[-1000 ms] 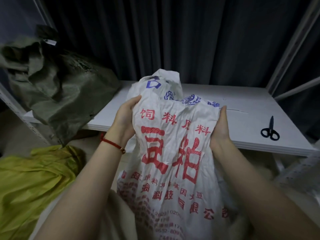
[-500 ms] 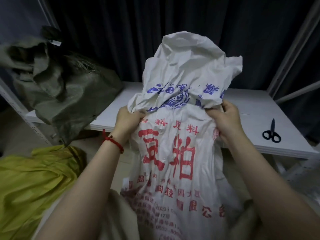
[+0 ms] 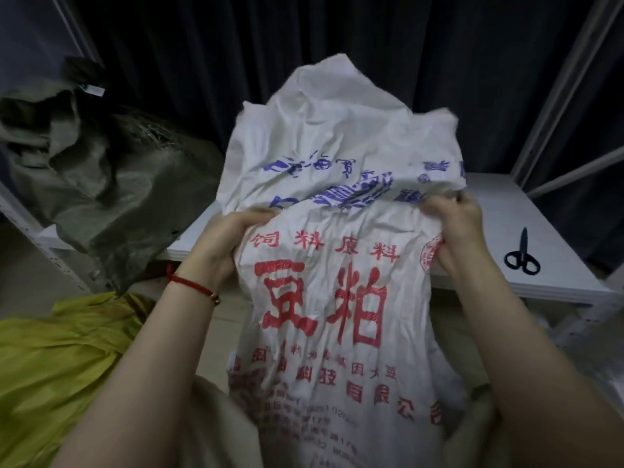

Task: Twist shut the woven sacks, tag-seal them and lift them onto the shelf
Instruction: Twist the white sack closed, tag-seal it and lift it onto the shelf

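Head view, looking forward and down: I hold a white woven sack (image 3: 337, 298) upright in the middle of the frame, its face printed with large red characters and, higher up, blurred blue ones. My left hand (image 3: 226, 241) grips the sack's left edge just above the red print, fingers curled into the fabric, and a red string bracelet (image 3: 194, 286) sits on that wrist. My right hand (image 3: 462, 228) clutches the right edge at about the same height, fingers bunched over a fold of the cloth. Above both hands the loose top of the sack stands up in a crumpled, untwisted peak; below them its body hangs between my forearms down to the bottom edge of the frame. Behind the sack a white shelf (image 3: 526, 211) runs from centre left to the right side; whether the sack touches its front edge I cannot tell. Black scissors (image 3: 521, 256) lie flat on the shelf at the right, well apart from the sack. At the upper left a grey-green sack (image 3: 111, 184) slumps on the shelf's left end, with a small white tag (image 3: 92, 90) at its gathered top. A yellow sack (image 3: 50, 366) lies at the lower left, below the shelf. A dark curtain (image 3: 337, 28) fills the top of the frame, and a pale metal upright (image 3: 562, 86) rises at the upper right.
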